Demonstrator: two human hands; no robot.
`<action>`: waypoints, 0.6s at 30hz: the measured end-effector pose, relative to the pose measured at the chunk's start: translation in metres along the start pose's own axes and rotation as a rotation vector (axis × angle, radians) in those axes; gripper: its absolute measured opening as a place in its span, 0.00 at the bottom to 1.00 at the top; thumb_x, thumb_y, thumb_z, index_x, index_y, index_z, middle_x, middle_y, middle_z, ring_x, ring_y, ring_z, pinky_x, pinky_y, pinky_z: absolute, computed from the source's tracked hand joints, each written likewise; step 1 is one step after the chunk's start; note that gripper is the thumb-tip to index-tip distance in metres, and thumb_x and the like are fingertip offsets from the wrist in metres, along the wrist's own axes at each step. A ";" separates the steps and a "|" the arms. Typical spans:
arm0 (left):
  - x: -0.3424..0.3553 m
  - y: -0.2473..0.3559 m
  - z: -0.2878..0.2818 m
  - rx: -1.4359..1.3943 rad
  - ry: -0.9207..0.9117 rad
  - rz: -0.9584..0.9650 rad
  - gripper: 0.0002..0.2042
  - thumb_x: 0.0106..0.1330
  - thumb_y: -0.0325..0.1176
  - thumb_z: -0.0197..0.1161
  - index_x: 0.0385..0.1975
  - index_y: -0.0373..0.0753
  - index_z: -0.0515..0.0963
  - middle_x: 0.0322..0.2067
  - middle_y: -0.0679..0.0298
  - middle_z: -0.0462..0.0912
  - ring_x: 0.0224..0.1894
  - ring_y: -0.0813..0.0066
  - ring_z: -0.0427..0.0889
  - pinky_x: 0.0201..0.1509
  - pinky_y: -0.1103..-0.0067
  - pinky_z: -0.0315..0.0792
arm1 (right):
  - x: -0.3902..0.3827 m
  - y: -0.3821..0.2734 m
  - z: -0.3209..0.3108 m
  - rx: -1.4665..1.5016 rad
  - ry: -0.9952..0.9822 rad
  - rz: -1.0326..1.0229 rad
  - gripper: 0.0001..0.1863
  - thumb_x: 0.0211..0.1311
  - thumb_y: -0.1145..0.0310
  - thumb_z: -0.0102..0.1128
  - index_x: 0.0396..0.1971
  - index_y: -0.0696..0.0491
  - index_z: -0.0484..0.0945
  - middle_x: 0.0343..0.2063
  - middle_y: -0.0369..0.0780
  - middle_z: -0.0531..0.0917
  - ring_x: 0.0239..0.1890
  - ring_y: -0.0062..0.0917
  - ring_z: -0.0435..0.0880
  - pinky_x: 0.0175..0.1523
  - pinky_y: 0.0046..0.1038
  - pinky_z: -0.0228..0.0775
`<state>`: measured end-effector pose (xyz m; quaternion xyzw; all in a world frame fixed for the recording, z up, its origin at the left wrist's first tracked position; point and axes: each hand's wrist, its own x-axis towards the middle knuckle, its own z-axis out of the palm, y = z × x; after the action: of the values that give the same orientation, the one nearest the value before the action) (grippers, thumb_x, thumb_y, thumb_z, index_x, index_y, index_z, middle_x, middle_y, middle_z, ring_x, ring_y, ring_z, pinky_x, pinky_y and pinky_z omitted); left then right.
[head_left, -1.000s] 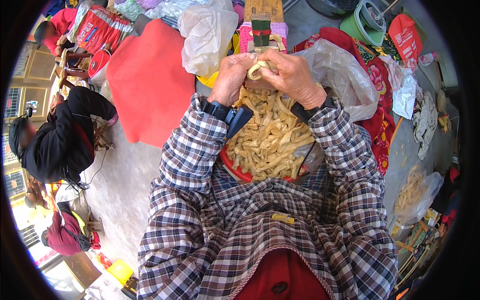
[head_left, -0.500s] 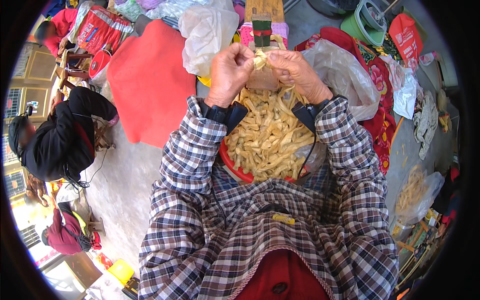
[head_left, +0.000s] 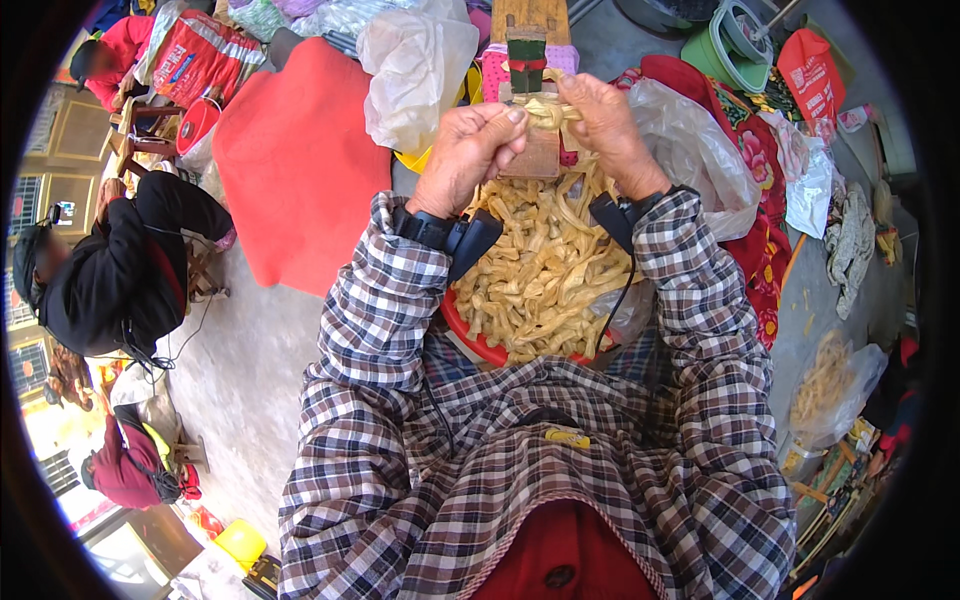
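A pale yellow, knotted strip (head_left: pixel 548 112) stretches between my two hands in front of a wooden bench. My left hand (head_left: pixel 468 152) is closed at the strip's left end, with the thumb pressed on the curled fingers. At the other end my right hand (head_left: pixel 606 128) pinches the strip between thumb and fingers. Right behind the strip stands a dark green upright block (head_left: pixel 525 65) with a red band, set on the wooden bench (head_left: pixel 530 14). Below my hands, a heap of similar folded yellow strips (head_left: pixel 540 270) fills a red basin (head_left: pixel 462 328) at my lap.
A red cloth-like sheet (head_left: pixel 300 165) and a white plastic bag (head_left: pixel 418 75) lie to the left. On the right are a clear plastic bag (head_left: pixel 700 160), flowered red fabric (head_left: pixel 760 230) and a green tub (head_left: pixel 728 50). A person in black (head_left: pixel 115 270) sits at far left.
My left hand has moved slightly down from the strip's middle. My right hand has shifted up and right, and the strip is drawn out wider between them.
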<state>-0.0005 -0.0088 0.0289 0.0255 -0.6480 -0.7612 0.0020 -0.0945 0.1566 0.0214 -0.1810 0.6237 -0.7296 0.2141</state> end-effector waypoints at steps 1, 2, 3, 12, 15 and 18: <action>-0.001 0.001 -0.001 0.012 -0.009 -0.006 0.14 0.70 0.39 0.56 0.24 0.38 0.75 0.17 0.73 0.72 0.16 0.89 0.63 0.18 0.88 0.56 | 0.002 -0.002 -0.003 0.024 0.046 0.014 0.15 0.69 0.54 0.54 0.30 0.50 0.75 0.15 0.24 0.68 0.15 0.05 0.58 0.19 0.11 0.46; -0.001 0.002 -0.003 0.015 -0.023 0.006 0.14 0.70 0.39 0.56 0.23 0.38 0.75 0.18 0.73 0.72 0.16 0.88 0.63 0.18 0.88 0.56 | 0.004 -0.002 -0.004 0.047 0.024 -0.027 0.14 0.69 0.55 0.55 0.31 0.51 0.75 0.15 0.25 0.67 0.14 0.05 0.57 0.18 0.12 0.46; -0.001 0.003 -0.004 0.013 -0.054 0.030 0.14 0.70 0.39 0.56 0.23 0.38 0.75 0.18 0.72 0.73 0.16 0.88 0.63 0.18 0.87 0.56 | 0.005 -0.001 -0.006 0.012 0.034 -0.039 0.15 0.69 0.56 0.56 0.32 0.54 0.75 0.18 0.26 0.70 0.18 0.07 0.61 0.22 0.14 0.52; 0.012 -0.013 0.003 0.223 -0.001 0.263 0.10 0.65 0.31 0.64 0.40 0.33 0.74 0.36 0.69 0.76 0.40 0.84 0.74 0.47 0.84 0.70 | 0.012 0.026 -0.008 -0.552 0.085 -0.199 0.16 0.68 0.59 0.55 0.32 0.59 0.74 0.24 0.39 0.79 0.26 0.21 0.74 0.33 0.27 0.69; 0.016 -0.022 0.005 0.342 -0.062 0.278 0.10 0.62 0.27 0.66 0.40 0.34 0.74 0.36 0.70 0.76 0.40 0.85 0.73 0.47 0.84 0.69 | 0.011 0.032 -0.003 -0.542 0.034 -0.257 0.15 0.67 0.60 0.56 0.30 0.58 0.73 0.22 0.42 0.78 0.25 0.23 0.75 0.32 0.29 0.69; 0.016 -0.025 0.006 0.433 0.015 0.289 0.08 0.61 0.24 0.66 0.37 0.34 0.73 0.33 0.71 0.76 0.38 0.86 0.73 0.44 0.85 0.69 | 0.011 0.030 -0.004 -0.588 0.047 -0.297 0.16 0.66 0.60 0.57 0.28 0.58 0.72 0.21 0.40 0.77 0.24 0.23 0.74 0.31 0.29 0.68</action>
<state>-0.0158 0.0002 0.0043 -0.0619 -0.7927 -0.5965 0.1098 -0.1028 0.1501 -0.0087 -0.3069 0.7792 -0.5456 0.0296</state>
